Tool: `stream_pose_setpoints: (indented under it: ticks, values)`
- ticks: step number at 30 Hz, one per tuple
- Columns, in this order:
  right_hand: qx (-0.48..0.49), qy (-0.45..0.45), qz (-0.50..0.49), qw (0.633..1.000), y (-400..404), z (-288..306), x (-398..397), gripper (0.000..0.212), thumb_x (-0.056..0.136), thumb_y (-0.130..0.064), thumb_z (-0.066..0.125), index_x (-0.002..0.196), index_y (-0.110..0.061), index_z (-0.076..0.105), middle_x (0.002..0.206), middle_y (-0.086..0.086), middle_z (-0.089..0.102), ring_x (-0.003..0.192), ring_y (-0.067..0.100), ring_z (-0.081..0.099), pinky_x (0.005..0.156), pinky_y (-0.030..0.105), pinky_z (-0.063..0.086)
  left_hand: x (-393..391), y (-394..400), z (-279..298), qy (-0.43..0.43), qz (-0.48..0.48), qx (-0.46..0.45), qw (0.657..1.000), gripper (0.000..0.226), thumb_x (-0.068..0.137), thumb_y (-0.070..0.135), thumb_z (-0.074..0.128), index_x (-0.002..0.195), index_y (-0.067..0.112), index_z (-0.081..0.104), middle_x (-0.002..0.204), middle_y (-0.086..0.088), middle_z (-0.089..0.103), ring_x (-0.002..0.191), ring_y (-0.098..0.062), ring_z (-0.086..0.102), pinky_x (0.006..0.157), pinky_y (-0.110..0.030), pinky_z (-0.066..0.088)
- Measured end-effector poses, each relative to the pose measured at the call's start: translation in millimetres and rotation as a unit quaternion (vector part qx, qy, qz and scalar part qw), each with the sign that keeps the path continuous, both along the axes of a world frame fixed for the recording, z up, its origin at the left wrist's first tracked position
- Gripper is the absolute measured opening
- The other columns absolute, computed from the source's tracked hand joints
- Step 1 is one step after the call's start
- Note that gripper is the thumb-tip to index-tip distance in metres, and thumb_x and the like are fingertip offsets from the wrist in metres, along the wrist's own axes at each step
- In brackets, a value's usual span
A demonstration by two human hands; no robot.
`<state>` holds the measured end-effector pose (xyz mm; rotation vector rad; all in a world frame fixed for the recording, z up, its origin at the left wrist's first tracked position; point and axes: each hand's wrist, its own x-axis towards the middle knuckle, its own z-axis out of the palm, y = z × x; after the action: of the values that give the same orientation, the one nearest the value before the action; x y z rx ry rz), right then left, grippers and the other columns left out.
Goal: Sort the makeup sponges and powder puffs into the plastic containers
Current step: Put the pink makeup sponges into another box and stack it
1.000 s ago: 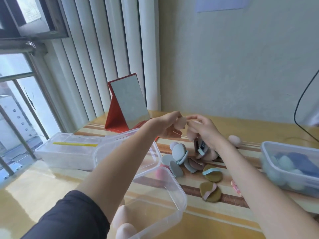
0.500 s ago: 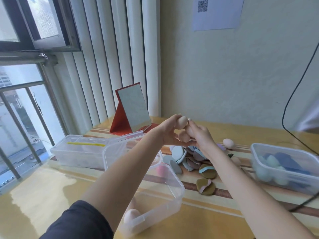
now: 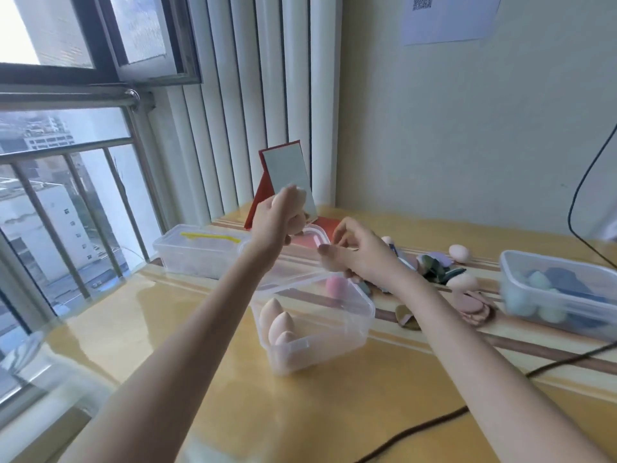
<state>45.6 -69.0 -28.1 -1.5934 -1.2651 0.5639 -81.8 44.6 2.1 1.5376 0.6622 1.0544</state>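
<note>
My left hand (image 3: 282,217) is raised above the far end of the middle clear container (image 3: 367,307) and grips beige makeup sponges (image 3: 298,225) in curled fingers. That container holds three beige sponges (image 3: 278,324) and a pink sponge (image 3: 334,285). To the right, my right hand (image 3: 355,253) hovers with loosely curled fingers and holds nothing. Behind it lies a pile of powder puffs (image 3: 435,267) with loose beige sponges (image 3: 459,252). The right container (image 3: 507,262) holds blue and green sponges.
A third clear container (image 3: 200,253) with a yellow strip stands at the left by the window. A red-backed mirror (image 3: 288,173) stands at the back. Pink puffs (image 3: 470,304) and a brown puff (image 3: 405,316) lie on the table. A black cable (image 3: 417,429) crosses the near right.
My hands were together at the sponges; now they are apart. The left hand has moved up and left with the beige sponges, and the right hand has let go.
</note>
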Motion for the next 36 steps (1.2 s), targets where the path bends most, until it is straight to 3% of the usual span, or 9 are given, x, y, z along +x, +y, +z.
stream_pose_setpoints:
  ticks: [5, 13, 17, 20, 23, 25, 29, 33, 36]
  values:
    - [-0.113, -0.158, 0.103, 0.975, 0, -17, -32, 0.022, 0.073, -0.023, 0.079, 0.086, -0.031, 0.064, 0.078, -0.011, 0.059, 0.061, 0.0, 0.058, 0.049, 0.013, 0.043, -38, -17, -45, -0.113, 0.092, 0.072, 0.987, 0.036, 0.075, 0.057, 0.045, 0.072, 0.024, 0.058, 0.072, -0.009, 0.051, 0.063, -0.019, 0.047, 0.042, -0.014, 0.032]
    - [-0.117, -0.247, 0.091, 0.958, 13, -38, -39, 0.036, 0.073, -0.012, 0.06, 0.091, -0.042, 0.05, 0.079, -0.01, 0.056, 0.064, 0.006, 0.056, 0.05, 0.018, 0.041, -47, -26, -62, -0.07, 0.014, 0.109, 0.992, 0.028, 0.079, 0.055, 0.046, 0.07, 0.033, 0.06, 0.072, -0.007, 0.054, 0.062, -0.019, 0.054, 0.043, -0.026, 0.038]
    - [-0.088, -0.251, 0.058, 0.962, 23, -52, -40, 0.039, 0.061, -0.024, 0.064, 0.09, -0.043, 0.048, 0.08, -0.01, 0.06, 0.072, 0.013, 0.06, 0.069, 0.034, 0.055, -40, -27, -69, -0.046, -0.03, 0.098, 0.994, 0.03, 0.08, 0.056, 0.046, 0.07, 0.031, 0.058, 0.07, -0.008, 0.05, 0.062, -0.021, 0.054, 0.047, -0.031, 0.047]
    - [-0.091, -0.284, 0.043, 0.954, 28, -62, -39, 0.035, 0.059, -0.036, 0.065, 0.088, -0.046, 0.048, 0.07, -0.015, 0.06, 0.07, 0.004, 0.057, 0.071, 0.033, 0.053, -42, -27, -75, -0.062, -0.026, 0.067, 0.995, 0.029, 0.079, 0.056, 0.048, 0.072, 0.032, 0.062, 0.075, -0.012, 0.051, 0.064, -0.022, 0.058, 0.051, -0.036, 0.055]
    - [-0.07, -0.258, 0.043, 0.963, 28, -63, -40, 0.033, 0.062, -0.036, 0.062, 0.087, -0.052, 0.046, 0.069, -0.017, 0.061, 0.07, 0.0, 0.058, 0.068, 0.029, 0.051, -42, -29, -74, -0.029, -0.025, 0.063, 0.997, 0.027, 0.076, 0.06, 0.048, 0.073, 0.038, 0.063, 0.094, -0.018, 0.052, 0.082, -0.03, 0.06, 0.057, -0.045, 0.058]
    - [-0.072, -0.221, 0.046, 0.971, 29, -63, -41, 0.029, 0.068, -0.034, 0.06, 0.09, -0.047, 0.048, 0.072, -0.016, 0.062, 0.071, 0.001, 0.059, 0.07, 0.029, 0.052, -41, -32, -74, -0.004, -0.041, 0.054, 0.998, 0.027, 0.075, 0.061, 0.049, 0.074, 0.037, 0.063, 0.106, -0.02, 0.048, 0.091, -0.031, 0.059, 0.057, -0.041, 0.057]
    - [-0.076, -0.233, 0.056, 0.968, 28, -60, -41, 0.029, 0.073, -0.026, 0.063, 0.094, -0.04, 0.047, 0.077, -0.013, 0.059, 0.076, 0.003, 0.057, 0.077, 0.031, 0.05, -42, -33, -73, 0.027, -0.068, 0.045, 0.996, 0.028, 0.073, 0.063, 0.052, 0.072, 0.037, 0.062, 0.103, 0.0, 0.045, 0.096, -0.022, 0.059, 0.066, -0.043, 0.059]
    - [-0.066, -0.165, 0.055, 0.983, 23, -53, -33, 0.032, 0.078, -0.015, 0.065, 0.102, -0.031, 0.052, 0.081, -0.007, 0.063, 0.076, 0.014, 0.063, 0.076, 0.034, 0.054, -42, -32, -73, 0.055, -0.065, 0.044, 0.995, 0.03, 0.071, 0.064, 0.051, 0.076, 0.039, 0.065, 0.103, 0.004, 0.043, 0.107, -0.027, 0.057, 0.075, -0.044, 0.059]
    - [-0.092, -0.037, 0.066, 0.993, 21, -48, -27, 0.025, 0.086, -0.003, 0.059, 0.099, -0.024, 0.056, 0.084, 0.004, 0.066, 0.08, 0.02, 0.067, 0.071, 0.035, 0.059, -42, -32, -74, 0.062, -0.063, 0.052, 0.995, 0.03, 0.069, 0.063, 0.05, 0.077, 0.038, 0.063, 0.101, 0.004, 0.044, 0.109, -0.023, 0.054, 0.076, -0.042, 0.059]
